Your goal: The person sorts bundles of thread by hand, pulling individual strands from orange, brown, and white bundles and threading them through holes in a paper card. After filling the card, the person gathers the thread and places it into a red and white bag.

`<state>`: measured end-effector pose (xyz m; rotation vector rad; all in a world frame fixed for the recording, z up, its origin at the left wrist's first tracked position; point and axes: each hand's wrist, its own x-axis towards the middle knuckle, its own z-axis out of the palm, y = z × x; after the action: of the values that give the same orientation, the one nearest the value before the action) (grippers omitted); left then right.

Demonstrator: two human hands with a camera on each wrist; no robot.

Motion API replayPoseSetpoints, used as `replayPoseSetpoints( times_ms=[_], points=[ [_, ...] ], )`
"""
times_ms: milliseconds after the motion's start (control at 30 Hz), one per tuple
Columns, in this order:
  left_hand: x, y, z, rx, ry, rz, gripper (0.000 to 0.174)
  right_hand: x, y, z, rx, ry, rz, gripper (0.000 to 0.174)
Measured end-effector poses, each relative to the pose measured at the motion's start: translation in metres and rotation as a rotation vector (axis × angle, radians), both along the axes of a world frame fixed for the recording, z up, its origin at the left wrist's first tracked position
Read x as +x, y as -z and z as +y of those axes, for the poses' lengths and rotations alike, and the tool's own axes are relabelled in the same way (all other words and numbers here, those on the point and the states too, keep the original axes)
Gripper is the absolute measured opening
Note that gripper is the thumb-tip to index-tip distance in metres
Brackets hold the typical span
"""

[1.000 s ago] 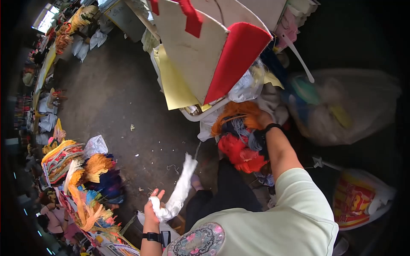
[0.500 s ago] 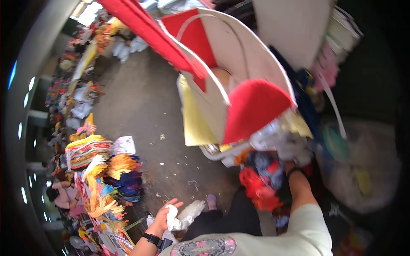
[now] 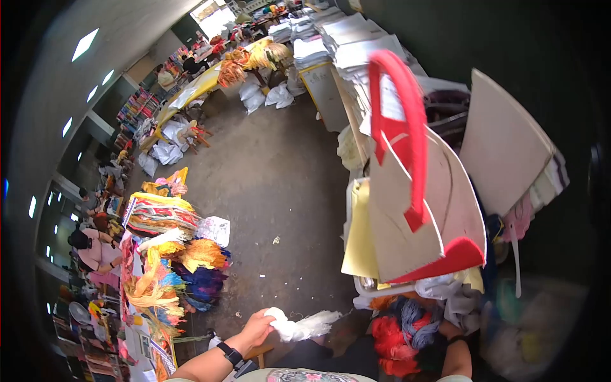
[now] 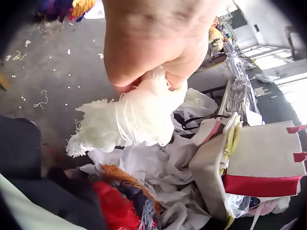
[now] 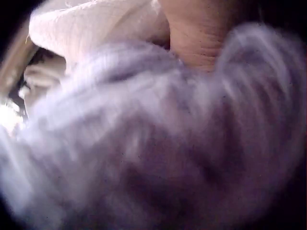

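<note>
In the head view my left hand (image 3: 256, 328) grips a white skein of yarn (image 3: 302, 326) by one end, and its loose end trails to the right. The left wrist view shows the same skein (image 4: 129, 117) bunched between thumb and fingers, its loops hanging free. My right hand (image 3: 450, 331) reaches down into a pile beside blue-grey yarn (image 3: 417, 321) and red yarn (image 3: 391, 337). Blurred greyish-purple strands (image 5: 134, 134) fill the right wrist view and hide the fingers, so I cannot tell what they hold.
A cream-and-red bag (image 3: 407, 210) stands over a white-rimmed container (image 3: 382, 291) in front of the pile. Left of me, colourful skeins (image 3: 168, 219) cover a long table. Scraps lie on the grey floor (image 3: 293, 191). A clear plastic bag (image 3: 528, 325) sits at the right.
The head view has tilted up and turned. The left palm earlier lay spread under the draped white skein; now its fingers grip it. The right hand remains down in the yarn pile.
</note>
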<state>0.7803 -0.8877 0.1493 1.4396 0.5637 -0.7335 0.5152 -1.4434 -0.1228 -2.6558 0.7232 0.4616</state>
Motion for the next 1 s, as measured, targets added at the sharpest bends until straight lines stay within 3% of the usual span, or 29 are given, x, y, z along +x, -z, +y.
replayPoseSetpoints(
  times_ms=[33,167,233,367,433,500,533,567,600,633,667,733,800,833,867,933,1000],
  points=[
    [0.009,-0.019,-0.01,0.112,0.04,-0.036,0.027,-0.001,-0.019,0.003,0.026,0.017,-0.035,0.035],
    [0.05,-0.024,0.004,0.015,0.0,0.005,0.026,0.03,-0.115,0.026,0.196,0.113,0.054,0.032],
    [0.08,-0.038,0.005,-0.067,0.019,-0.011,0.025,0.06,-0.176,0.063,0.091,0.13,0.123,0.029],
    [0.144,-0.048,0.018,-0.087,0.156,-0.118,0.025,0.147,-0.238,0.149,0.212,-0.153,0.189,0.023],
    [0.173,-0.048,0.034,-0.228,0.218,-0.081,0.027,0.214,-0.274,0.213,0.438,-0.194,0.008,0.025],
    [0.217,-0.054,0.044,-0.433,0.276,-0.035,0.027,0.28,-0.266,0.274,0.676,-0.116,-0.029,0.06],
    [0.235,-0.058,0.047,-0.488,0.314,-0.001,0.028,0.329,-0.303,0.316,0.658,-0.172,-0.221,0.078],
    [0.252,-0.066,0.05,-0.573,0.332,0.028,0.026,0.367,-0.308,0.351,0.681,-0.214,-0.424,0.089],
    [0.27,-0.075,0.056,-0.657,0.35,0.052,0.025,0.406,-0.32,0.381,0.701,-0.251,-0.469,0.092],
    [0.29,-0.086,0.064,-0.761,0.338,0.063,0.027,0.441,-0.317,0.401,0.721,-0.388,-0.505,0.09],
    [0.309,-0.095,0.07,-0.865,0.324,0.068,0.029,0.466,-0.303,0.421,0.677,-0.382,-0.54,0.072],
    [0.351,-0.104,0.091,-0.881,0.228,0.008,0.028,0.518,-0.292,0.441,0.699,-0.385,-0.217,0.049],
    [0.388,-0.096,0.119,-0.947,0.063,-0.044,0.034,0.546,-0.282,0.452,0.804,-0.004,-0.092,0.036],
    [0.404,-0.093,0.131,-0.95,0.072,-0.044,0.034,0.56,-0.279,0.447,0.688,-0.009,-0.076,0.031],
    [0.416,-0.09,0.142,-0.748,0.051,-0.085,0.037,0.57,-0.247,0.438,0.838,0.13,-0.125,0.028],
    [0.436,-0.071,0.169,-0.442,-0.007,-0.089,0.048,0.596,-0.238,0.423,1.283,0.554,-0.238,0.027],
    [0.446,-0.038,0.196,-0.291,-0.026,-0.01,0.04,0.628,-0.24,0.402,1.312,0.683,-0.244,0.03]
  ],
)
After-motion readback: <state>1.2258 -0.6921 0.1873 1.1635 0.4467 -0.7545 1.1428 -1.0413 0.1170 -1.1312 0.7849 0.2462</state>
